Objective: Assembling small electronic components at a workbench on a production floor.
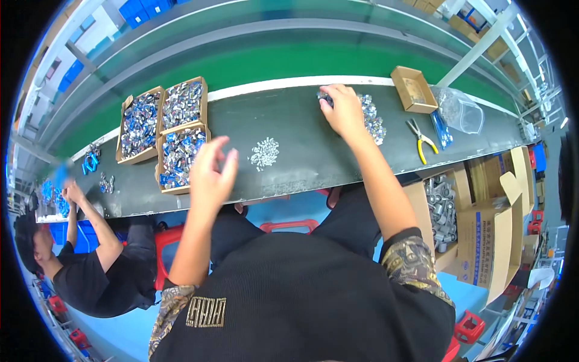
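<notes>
Sitting close to the front edge of a dark table (pixel 295 117), a person in a black top (pixel 301 283) has both arms stretched over it. Off to the right, below the table's edge, stands a carton of grey fittings (pixel 442 208). The left hand (pixel 212 176) hangs just inside the front edge, fingers spread and thumb apart, beside the lower carton (pixel 175 190) of small blue and silvery parts; that carton's near side comes close to the edge. Just right of this hand lies a loose scatter of whitish pieces (pixel 264 153), with a wide stretch of tabletop from there to the right arm. Yellow-handled pliers (pixel 420 149) lie farther right, with a blue packet (pixel 442 133) beside them. Deeper in, near the far edge, the right hand (pixel 344 114) bends its fingers at a heap of small shiny parts (pixel 371 114); I cannot tell whether it pinches any. Two more filled cartons (pixel 139 158) sit left, and a small carton (pixel 419 107) right, near the white far rim (pixel 271 83). Past that runs a green belt (pixel 289 57).
</notes>
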Available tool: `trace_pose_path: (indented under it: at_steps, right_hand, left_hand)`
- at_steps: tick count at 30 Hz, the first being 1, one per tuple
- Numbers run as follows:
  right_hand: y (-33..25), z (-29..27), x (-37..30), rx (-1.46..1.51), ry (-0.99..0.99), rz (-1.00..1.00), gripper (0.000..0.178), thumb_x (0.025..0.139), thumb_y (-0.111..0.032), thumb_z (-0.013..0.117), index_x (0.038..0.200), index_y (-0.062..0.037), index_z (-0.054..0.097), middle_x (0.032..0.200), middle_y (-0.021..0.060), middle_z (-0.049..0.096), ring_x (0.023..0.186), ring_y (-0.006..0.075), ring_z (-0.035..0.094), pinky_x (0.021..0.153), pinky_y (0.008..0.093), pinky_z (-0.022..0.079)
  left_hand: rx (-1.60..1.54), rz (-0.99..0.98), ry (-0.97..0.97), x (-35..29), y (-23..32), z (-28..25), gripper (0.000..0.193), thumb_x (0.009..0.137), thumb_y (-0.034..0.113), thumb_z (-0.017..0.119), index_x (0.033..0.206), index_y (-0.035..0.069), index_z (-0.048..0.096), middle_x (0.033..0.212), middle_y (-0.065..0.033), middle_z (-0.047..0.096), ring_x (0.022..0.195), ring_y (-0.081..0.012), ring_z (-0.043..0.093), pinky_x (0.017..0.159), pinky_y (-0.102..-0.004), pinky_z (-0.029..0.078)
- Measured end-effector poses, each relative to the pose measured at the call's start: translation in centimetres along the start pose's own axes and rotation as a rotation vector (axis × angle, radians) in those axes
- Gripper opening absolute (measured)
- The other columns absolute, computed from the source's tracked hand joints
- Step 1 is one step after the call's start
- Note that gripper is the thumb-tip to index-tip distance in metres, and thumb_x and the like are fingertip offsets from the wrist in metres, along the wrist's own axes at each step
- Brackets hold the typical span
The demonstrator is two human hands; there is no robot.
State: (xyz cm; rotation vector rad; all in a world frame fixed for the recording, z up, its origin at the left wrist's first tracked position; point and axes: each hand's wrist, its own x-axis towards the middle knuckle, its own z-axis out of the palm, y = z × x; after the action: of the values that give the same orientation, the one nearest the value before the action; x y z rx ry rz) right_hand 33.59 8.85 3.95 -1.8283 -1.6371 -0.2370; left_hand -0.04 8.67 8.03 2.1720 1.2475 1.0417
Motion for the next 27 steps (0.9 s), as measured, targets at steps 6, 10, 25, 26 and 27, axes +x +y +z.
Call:
trace_pose_path:
  at_steps: [6, 10, 25, 26, 27]
  right_hand:
    - [3.9, 1.4, 3.0, -0.328, -0.211, -0.138, 0.026, 0.079, -0.026, 0.072, 0.1, -0.0114, 0.07, 0.11, 0.0054, 0.066, 0.127, 0.0259, 0.048, 0.103, 0.0504, 0.035]
    - [-1.7, -0.3, 3.0, 0.119, -0.309, -0.092, 0.025, 0.082, -0.02, 0.072, 0.103, -0.0076, 0.067, 0.103, 0.0078, 0.069, 0.111, 0.0244, 0.061, 0.094, 0.04, 0.046]
    - [-14.2, -0.6, -9.2, 0.584, -0.292, 0.015, 0.032, 0.073, -0.01, 0.077, 0.1, -0.0027, 0.062, 0.092, 0.0086, 0.065, 0.082, 0.0188, 0.064, 0.077, 0.031, 0.051]
    - [-14.3, -0.9, -9.2, 0.593, -0.305, -0.02, 0.03, 0.074, -0.01, 0.077, 0.099, -0.0028, 0.062, 0.091, 0.0091, 0.065, 0.083, 0.0201, 0.064, 0.077, 0.0313, 0.051]
    - [-14.3, -1.0, -9.2, 0.603, -0.318, -0.056, 0.029, 0.074, -0.01, 0.078, 0.098, -0.0028, 0.063, 0.091, 0.0097, 0.065, 0.083, 0.0215, 0.064, 0.077, 0.0315, 0.051]
  left_hand:
    - [-0.251, -0.057, -0.13, -3.9, 1.9, 0.9, 0.029, 0.085, 0.004, 0.067, 0.113, 0.0, 0.062, 0.081, -0.0009, 0.05, 0.053, -0.0026, 0.041, 0.048, -0.0169, 0.032]
    - [-0.517, -0.273, -0.206, -5.8, -0.3, 1.7, 0.024, 0.091, 0.011, 0.064, 0.112, 0.0, 0.063, 0.087, -0.0018, 0.056, 0.064, -0.0046, 0.054, 0.054, -0.0183, 0.044]
    - [-1.299, -0.684, -0.37, -4.9, -0.2, 4.2, 0.031, 0.094, 0.02, 0.063, 0.115, -0.002, 0.06, 0.105, -0.0122, 0.069, 0.091, -0.0162, 0.068, 0.073, -0.0269, 0.057]
    - [-1.31, -0.723, -0.356, -5.0, -0.4, 4.1, 0.031, 0.094, 0.02, 0.063, 0.115, -0.003, 0.061, 0.106, -0.0119, 0.069, 0.092, -0.0164, 0.068, 0.073, -0.0263, 0.056]
    - [-1.313, -0.729, -0.353, -5.3, -0.7, 4.1, 0.031, 0.094, 0.02, 0.063, 0.115, -0.003, 0.061, 0.106, -0.0119, 0.069, 0.092, -0.0164, 0.068, 0.073, -0.0263, 0.056]
